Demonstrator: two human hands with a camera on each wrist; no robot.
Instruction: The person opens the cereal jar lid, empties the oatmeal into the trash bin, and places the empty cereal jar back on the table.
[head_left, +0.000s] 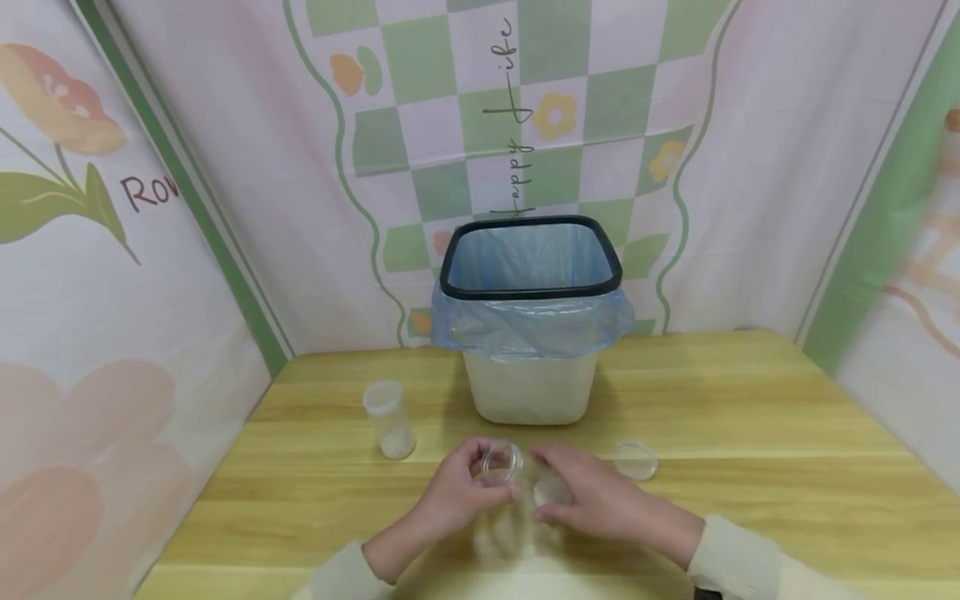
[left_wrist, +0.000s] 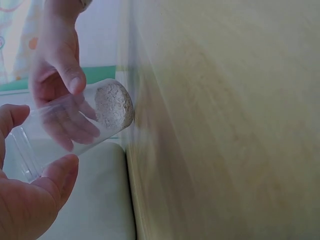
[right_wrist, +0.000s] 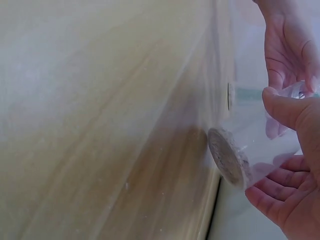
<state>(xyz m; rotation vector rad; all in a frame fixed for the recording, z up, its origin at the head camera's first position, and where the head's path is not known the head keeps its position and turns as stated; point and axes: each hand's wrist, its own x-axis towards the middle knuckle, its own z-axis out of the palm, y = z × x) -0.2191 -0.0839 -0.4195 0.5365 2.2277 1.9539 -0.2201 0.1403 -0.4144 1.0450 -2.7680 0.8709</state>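
In the head view my left hand (head_left: 459,492) and right hand (head_left: 603,496) both hold one clear jar (head_left: 501,473) low over the table. The jar tilts, its round mouth toward the left hand and its base toward the right. Left thumb and fingers grip near the rim, as the left wrist view shows. Fingers and thumb of the right hand curl round the lower body in the right wrist view. A rough, greyish-white layer (left_wrist: 112,106) sits inside at the base. A flat clear disc (head_left: 636,461), like a lid, lies right of my right hand.
A second clear container (head_left: 392,425) with a whitish top and pale contents stands at left on the wooden table (head_left: 750,417). Behind my hands is a white bin (head_left: 532,392) with a blue bag (head_left: 525,325) under its black rim. Printed curtains (head_left: 750,167) surround the table.
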